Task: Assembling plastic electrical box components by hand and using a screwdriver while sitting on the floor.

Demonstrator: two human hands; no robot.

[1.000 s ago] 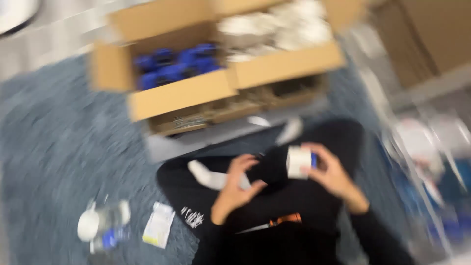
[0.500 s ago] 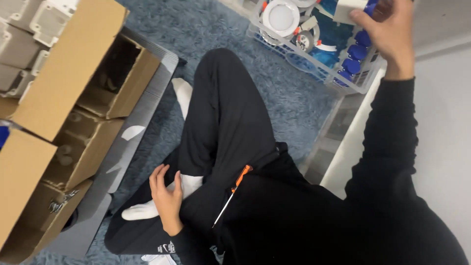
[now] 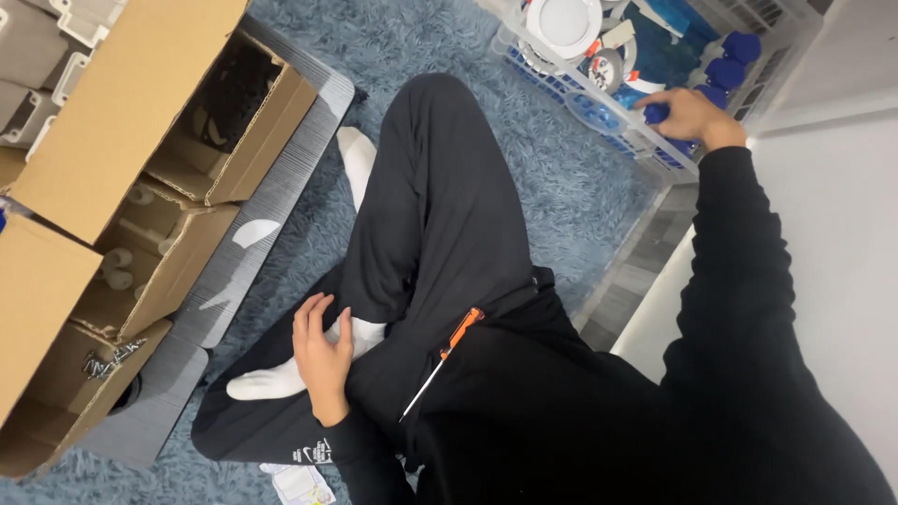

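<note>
Blue piece under right hand in clear basket, left hand on sock

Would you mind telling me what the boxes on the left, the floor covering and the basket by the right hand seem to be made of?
Boxes: brown corrugated cardboard, matt; fluted edges show. Floor covering: shaggy grey-blue pile rug, probably synthetic. Basket: clear, glossy slatted plastic, it seems; the right hand reaches into it. The left hand rests on a white sock, apparently knit fabric.

At the upper right of the frame, the right hand reaches into a clear plastic basket, fingers around a blue piece. Lower left of centre, the left hand rests open on a white sock. Cardboard boxes fill the left edge on the blue rug.
</note>
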